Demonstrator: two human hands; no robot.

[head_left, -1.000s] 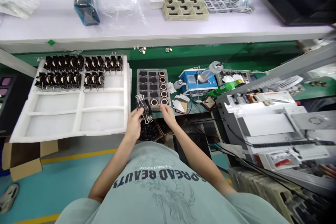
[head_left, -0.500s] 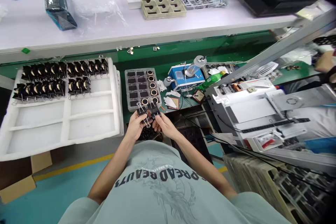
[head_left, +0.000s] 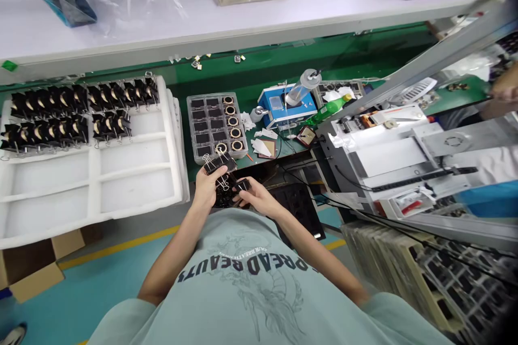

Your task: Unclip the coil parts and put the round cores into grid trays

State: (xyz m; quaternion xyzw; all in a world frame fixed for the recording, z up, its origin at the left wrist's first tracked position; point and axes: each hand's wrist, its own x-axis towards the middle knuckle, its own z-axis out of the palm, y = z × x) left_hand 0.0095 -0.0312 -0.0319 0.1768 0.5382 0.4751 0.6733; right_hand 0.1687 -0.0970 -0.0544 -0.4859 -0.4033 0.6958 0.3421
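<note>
My left hand [head_left: 205,187] is closed around a dark part with black binder clips [head_left: 220,163] fixed on it, their wire handles sticking out on both sides. Just to the right, my right hand [head_left: 256,197] pinches a small black binder clip [head_left: 243,185], apart from the left hand's part. Below and between the hands lies a pile of black clips [head_left: 224,198], partly hidden. A clear compartment box [head_left: 190,129] stands beyond my left hand, holding black square pieces [head_left: 200,125] and gold-coloured rings [head_left: 234,133].
On the left, a white foam tray [head_left: 94,167] carries rows of clipped black parts [head_left: 48,132]. A blue device [head_left: 279,113], a green bottle [head_left: 328,110] and paper scraps [head_left: 261,147] stand at the back right. A metal frame [head_left: 404,75] slants across the right side.
My right hand has drawn away from the clipped part and holds a separate black clip. My left hand has tilted the part. The camera view has shifted downward.
</note>
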